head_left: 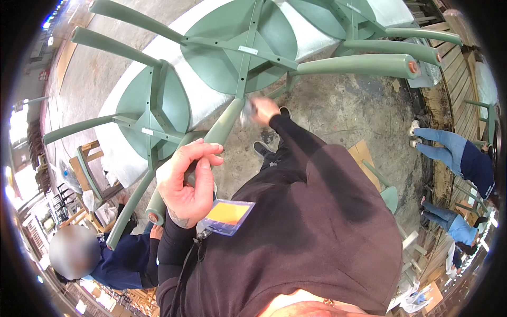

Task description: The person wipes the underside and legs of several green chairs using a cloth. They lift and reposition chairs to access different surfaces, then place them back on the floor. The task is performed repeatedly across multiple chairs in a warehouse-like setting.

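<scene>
Near: our left hand [186,185] has its fingers curled around the green chair leg [208,149], near its capped end | Farther: our right hand [262,110] presses a blurred pale cloth [247,112] high on that leg, grip unclear | Risk: we judge the upturned chair [237,50] could rock on the white-covered bench [211,98] if our hold slackens.

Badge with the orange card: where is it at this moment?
In the head view, the badge hangs low and left of centre on the dark sweater, just right of the left hand gripping a green chair leg.
</scene>
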The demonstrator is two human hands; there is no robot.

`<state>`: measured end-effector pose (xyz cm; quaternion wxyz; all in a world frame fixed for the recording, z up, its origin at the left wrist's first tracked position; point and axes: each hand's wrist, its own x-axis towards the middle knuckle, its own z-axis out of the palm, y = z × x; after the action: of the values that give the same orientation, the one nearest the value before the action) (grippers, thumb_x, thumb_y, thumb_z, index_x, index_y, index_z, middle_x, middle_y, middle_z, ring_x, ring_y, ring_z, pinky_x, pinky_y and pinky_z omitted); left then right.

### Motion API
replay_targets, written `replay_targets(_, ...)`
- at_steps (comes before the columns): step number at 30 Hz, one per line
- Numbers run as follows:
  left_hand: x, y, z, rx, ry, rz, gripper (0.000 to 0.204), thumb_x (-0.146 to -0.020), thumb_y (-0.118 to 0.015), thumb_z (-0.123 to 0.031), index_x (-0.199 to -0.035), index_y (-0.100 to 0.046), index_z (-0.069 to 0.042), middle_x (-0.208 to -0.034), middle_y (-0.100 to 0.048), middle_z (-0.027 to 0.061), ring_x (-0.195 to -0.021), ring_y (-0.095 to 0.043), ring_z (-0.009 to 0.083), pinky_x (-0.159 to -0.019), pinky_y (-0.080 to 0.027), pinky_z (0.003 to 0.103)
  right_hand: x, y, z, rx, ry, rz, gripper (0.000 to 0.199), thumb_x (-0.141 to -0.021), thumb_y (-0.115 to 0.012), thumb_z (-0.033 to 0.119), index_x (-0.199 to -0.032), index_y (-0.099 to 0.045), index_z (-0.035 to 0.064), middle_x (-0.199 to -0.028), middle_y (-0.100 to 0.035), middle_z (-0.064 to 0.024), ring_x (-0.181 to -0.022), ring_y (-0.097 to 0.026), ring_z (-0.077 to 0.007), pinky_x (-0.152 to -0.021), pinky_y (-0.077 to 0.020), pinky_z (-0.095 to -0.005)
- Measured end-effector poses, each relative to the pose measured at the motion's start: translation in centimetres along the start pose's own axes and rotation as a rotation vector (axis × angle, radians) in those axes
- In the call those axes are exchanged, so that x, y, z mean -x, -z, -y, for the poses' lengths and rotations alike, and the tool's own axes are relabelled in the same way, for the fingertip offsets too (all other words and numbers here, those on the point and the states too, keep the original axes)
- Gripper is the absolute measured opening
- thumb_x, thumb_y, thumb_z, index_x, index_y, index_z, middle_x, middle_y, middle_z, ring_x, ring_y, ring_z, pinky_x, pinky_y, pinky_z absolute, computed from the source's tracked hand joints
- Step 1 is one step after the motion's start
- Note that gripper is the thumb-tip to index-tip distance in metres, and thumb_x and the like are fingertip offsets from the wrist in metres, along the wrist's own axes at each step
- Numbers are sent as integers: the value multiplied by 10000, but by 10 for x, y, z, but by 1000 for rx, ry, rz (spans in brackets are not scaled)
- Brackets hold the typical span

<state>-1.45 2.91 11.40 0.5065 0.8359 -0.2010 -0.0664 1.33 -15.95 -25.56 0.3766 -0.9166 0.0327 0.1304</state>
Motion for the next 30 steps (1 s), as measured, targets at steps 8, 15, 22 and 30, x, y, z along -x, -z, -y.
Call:
replay_targets(8, -8, 1, 7, -26, -101, 9, 272, -845, -521, 116, -1021, -701, 11, -904, -745, 99, -783, -740, 209, -986, -528, 423, -24, 51, -13, 15, -165, -885, 484, -712, -778, 202, -1145, -617, 57, -1127, -626, -168, -1109, -577, -370, -991, -478, -453)
replay_targets(15, -8, 2, 10, -6, -86, -22, 276, -835, -526, 130, -1015, -697, 9, -902, -741, 107, -765, -739, 200, -957, -535, 384, -22, 26, 11, 82, -28, -38, 404, -699, -755, 354, -977, -668, 74, -1016, -699, -188, -991, -664, -397, -862, -544, -497)
replay_targets(22, -7, 2, 9, 27, -43, -36, 250, -870, -520, 127, -1042, -682, 43, -848, -720, 122, -725, -714, 165, -791, -570, 307, 5, 61, 66, -272, 76, -689, 339, -758, -788, 199, -1028, -645, 51, -1057, -630, -168, -1006, -620, -358, -865, -524, -442)
replay_targets(30, -15, 3, 6, 7, -27, -51, 271, -767, -593, 118, -973, -713, -12, -703, -669, 38, -643, -690, 201, -904, -573, 429, -136, 86, 56, 601, 311, -338, 451, -733, -758, 403, -1064, -640, 120, -1090, -585, -88, -1068, -560, -289, -875, -490, -429)
